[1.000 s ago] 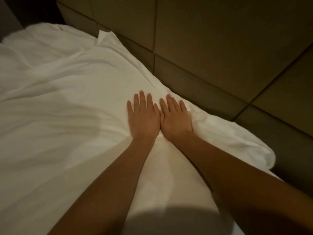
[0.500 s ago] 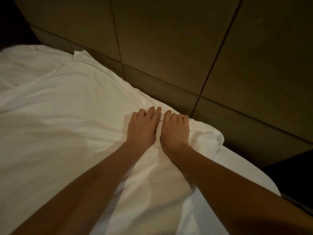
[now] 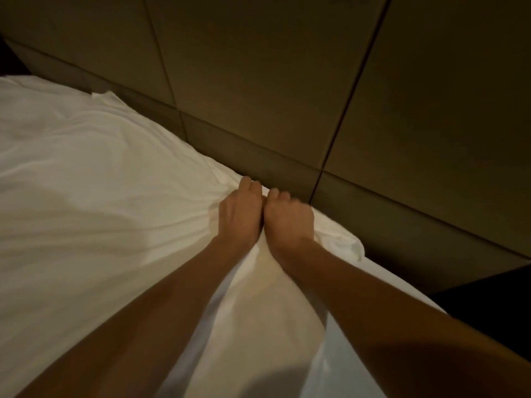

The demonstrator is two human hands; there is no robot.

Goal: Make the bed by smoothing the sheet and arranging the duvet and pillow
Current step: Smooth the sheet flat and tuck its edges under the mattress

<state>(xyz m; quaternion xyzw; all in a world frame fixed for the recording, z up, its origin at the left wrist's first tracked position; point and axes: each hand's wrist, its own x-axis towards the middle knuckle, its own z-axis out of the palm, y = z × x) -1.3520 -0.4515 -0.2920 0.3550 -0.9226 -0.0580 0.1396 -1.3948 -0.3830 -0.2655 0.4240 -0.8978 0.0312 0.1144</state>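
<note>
The left hand [image 3: 240,216] and right hand [image 3: 288,222] touch side by side, fingers curled close together over the far edge of the duvet [image 3: 100,196] beside the padded wall [image 3: 287,81], while its bulk spreads left and near.

Olive-brown panelled wall [image 3: 258,81], dark seams [image 3: 357,81], dim warm light — black gap [image 3: 488,297] lower right
</note>
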